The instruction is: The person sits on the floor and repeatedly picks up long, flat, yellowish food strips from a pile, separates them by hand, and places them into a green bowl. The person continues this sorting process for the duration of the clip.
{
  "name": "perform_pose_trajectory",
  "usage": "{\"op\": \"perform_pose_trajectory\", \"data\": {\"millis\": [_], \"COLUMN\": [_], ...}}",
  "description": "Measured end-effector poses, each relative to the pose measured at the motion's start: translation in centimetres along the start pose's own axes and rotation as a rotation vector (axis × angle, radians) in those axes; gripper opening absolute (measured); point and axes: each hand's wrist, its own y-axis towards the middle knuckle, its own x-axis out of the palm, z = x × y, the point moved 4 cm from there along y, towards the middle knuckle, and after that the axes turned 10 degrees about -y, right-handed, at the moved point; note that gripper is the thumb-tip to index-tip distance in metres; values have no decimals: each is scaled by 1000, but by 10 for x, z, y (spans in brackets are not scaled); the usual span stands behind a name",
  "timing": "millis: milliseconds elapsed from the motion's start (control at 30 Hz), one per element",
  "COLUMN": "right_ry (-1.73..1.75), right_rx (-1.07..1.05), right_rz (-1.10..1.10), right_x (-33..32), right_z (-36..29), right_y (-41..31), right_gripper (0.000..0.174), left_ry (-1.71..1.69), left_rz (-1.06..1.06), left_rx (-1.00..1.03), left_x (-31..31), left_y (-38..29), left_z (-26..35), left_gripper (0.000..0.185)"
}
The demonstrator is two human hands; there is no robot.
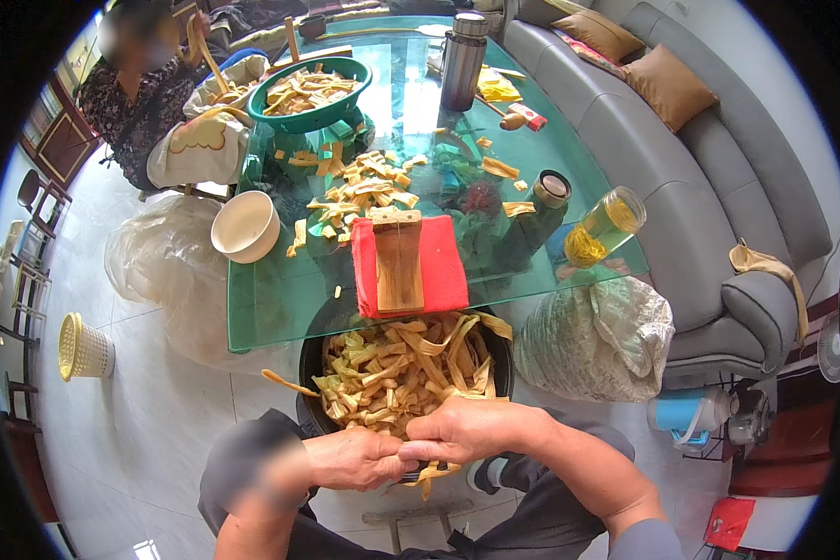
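My left hand (353,456) and my right hand (455,434) meet fingertip to fingertip over the near rim of a black tub (311,392). Both pinch a pale yellow strip (430,477) whose loose ends hang below my fingers; the pinched part is hidden. Inside the tub lies a heap of similar plant-like strips (385,374), many folded or knotted. Longer strips (427,346) lie along the tub's far right side. Just beyond it, a wooden block tool (400,269) rests on a folded red cloth (444,262) at the glass table's edge.
The green glass table (273,308) bears cut pieces (371,185), a white bowl (245,227), a green basin (309,122), a steel flask (464,66) and a glass jar (605,227). Sacks (595,343) flank the tub. A person (136,105) sits at the far left.
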Motion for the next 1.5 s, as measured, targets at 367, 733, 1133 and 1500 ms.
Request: {"op": "perform_pose_trajectory", "data": {"millis": [367, 733, 1133, 1500], "right_ry": [263, 932, -197, 592], "right_rx": [101, -5, -118, 278], "right_rz": [214, 494, 812, 551], "right_x": [-35, -64, -42, -34], "right_z": [-2, -13, -12, 2], "right_y": [-9, -23, 0, 8], "right_gripper": [33, 34, 15, 51], "left_ry": [-354, -651, -880, -679], "left_rz": [358, 800, 533, 653], "left_rx": [295, 686, 559, 548], "left_x": [-33, -44, -12, -26], "left_y": [-31, -14, 27, 17], "left_z": [28, 39, 29, 28], "left_gripper": [24, 13, 34, 28]}}
